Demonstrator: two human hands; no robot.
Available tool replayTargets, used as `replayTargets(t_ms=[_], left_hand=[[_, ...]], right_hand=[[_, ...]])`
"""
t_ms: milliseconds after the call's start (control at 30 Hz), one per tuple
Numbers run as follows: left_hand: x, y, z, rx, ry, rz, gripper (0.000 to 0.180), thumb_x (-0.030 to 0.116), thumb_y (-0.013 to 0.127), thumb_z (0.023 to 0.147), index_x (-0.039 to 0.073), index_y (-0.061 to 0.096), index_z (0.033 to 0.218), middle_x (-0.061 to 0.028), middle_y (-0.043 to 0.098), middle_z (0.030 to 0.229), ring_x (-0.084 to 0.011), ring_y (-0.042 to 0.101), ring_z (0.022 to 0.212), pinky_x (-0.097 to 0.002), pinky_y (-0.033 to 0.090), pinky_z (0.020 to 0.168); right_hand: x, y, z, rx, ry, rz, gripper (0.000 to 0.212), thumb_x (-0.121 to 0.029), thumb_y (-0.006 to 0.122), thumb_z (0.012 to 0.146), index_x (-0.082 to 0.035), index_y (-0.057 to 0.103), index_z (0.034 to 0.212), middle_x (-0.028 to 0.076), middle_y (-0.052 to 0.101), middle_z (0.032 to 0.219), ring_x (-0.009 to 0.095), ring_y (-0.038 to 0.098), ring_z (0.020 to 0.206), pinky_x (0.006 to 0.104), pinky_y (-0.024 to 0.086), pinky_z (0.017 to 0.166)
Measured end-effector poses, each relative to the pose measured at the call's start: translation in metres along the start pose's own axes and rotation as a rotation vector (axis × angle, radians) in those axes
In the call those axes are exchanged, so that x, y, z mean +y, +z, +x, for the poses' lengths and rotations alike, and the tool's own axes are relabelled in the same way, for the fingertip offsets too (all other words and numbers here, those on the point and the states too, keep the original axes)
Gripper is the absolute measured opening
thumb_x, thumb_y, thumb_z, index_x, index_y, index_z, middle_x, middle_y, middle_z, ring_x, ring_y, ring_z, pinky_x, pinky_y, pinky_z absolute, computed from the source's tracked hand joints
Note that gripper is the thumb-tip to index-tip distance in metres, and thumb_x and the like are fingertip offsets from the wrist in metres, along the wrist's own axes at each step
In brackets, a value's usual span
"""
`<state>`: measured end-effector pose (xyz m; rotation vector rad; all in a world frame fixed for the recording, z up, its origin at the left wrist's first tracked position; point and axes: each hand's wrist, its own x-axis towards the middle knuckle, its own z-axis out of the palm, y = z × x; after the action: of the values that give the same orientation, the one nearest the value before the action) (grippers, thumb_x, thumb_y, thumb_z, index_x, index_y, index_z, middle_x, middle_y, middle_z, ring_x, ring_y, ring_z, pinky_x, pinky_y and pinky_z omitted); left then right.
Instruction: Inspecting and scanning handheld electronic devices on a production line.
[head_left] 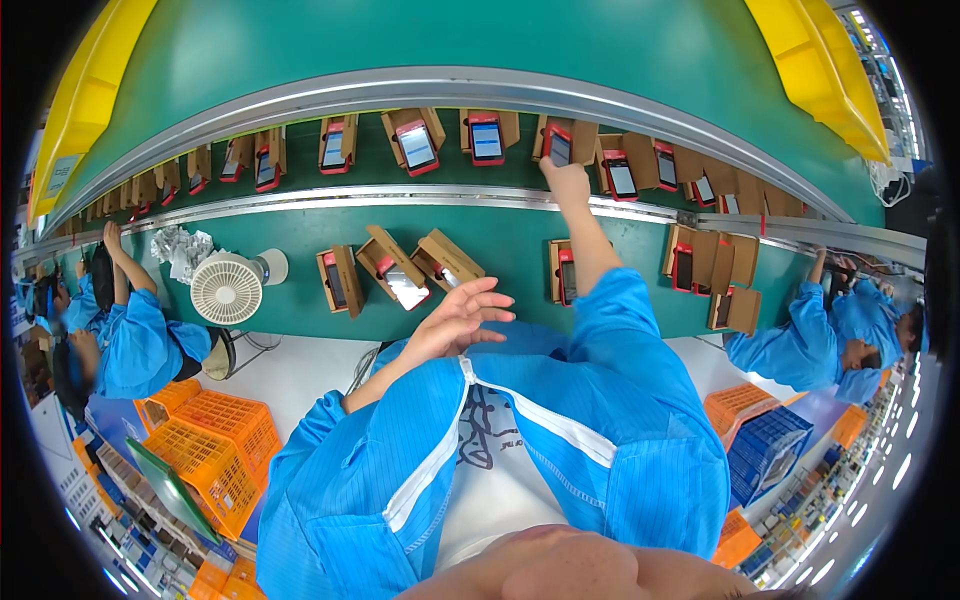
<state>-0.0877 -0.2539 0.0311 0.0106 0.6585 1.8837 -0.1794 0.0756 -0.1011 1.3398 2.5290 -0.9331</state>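
Note:
My right hand (567,183) reaches across the bench to the far row. Its fingers close on the lower end of a red handheld terminal (558,148), a phone-like device with a screen, at an open cardboard box (584,141). My left hand (462,318) is held before my chest, fingers apart, with nothing in it. Beyond it a tilted open cardboard box (447,254) holds another device. Left of that, a device with a bright screen (408,290) leans out of its box. One more boxed red device (567,277) lies by my right forearm.
Several boxed red terminals (415,143) line the strip between two metal rails (420,196). A white fan (226,288) and crumpled plastic (181,252) lie left. Co-workers in blue sit at both sides. Orange crates (215,450) stand lower left, a blue crate (770,453) lower right.

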Motion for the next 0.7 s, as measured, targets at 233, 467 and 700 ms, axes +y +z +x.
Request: replayTargets(t_ms=[233, 467, 700], left_hand=[[-0.037, 0.001, -0.001, 0.14, 0.273, -0.161, 0.057, 0.032, 0.035, 0.101, 0.003, 0.016, 0.146, -0.0167, 0.024, 0.15, -0.0275, 0.021, 0.14, -0.0395, 0.018, 0.114], [-0.034, 0.065, -0.021, 0.113, 0.321, -0.124, 0.051, 0.037, 0.018, 0.102, 0.007, 0.027, 0.142, -0.0166, 0.04, 0.14, -0.0289, 0.042, 0.128, -0.0446, 0.035, 0.106], [-0.051, 0.091, -0.063, -0.129, 0.222, -0.204, 0.069, 0.001, 0.048, 0.086, 0.012, 0.014, 0.146, -0.0127, 0.035, 0.14, -0.0248, 0.039, 0.13, -0.0434, 0.034, 0.107]], right_hand=[[-0.003, -0.065, -0.227, -0.489, -0.196, 0.448, 0.04, -0.03, 0.063, 0.087, 0.005, 0.049, 0.1, 0.011, 0.062, 0.074, 0.014, 0.059, 0.055, 0.0261, 0.046, 0.045], [0.01, -0.107, -0.316, -0.115, -0.899, -0.011, 0.073, -0.036, 0.075, 0.074, 0.006, 0.039, 0.123, 0.027, 0.042, 0.128, 0.035, 0.045, 0.12, 0.0399, 0.04, 0.097], [0.022, -0.12, -0.338, -0.801, -0.533, 1.052, 0.058, -0.025, 0.049, 0.093, 0.004, 0.028, 0.138, 0.014, 0.047, 0.124, 0.02, 0.048, 0.116, 0.0334, 0.041, 0.096]])
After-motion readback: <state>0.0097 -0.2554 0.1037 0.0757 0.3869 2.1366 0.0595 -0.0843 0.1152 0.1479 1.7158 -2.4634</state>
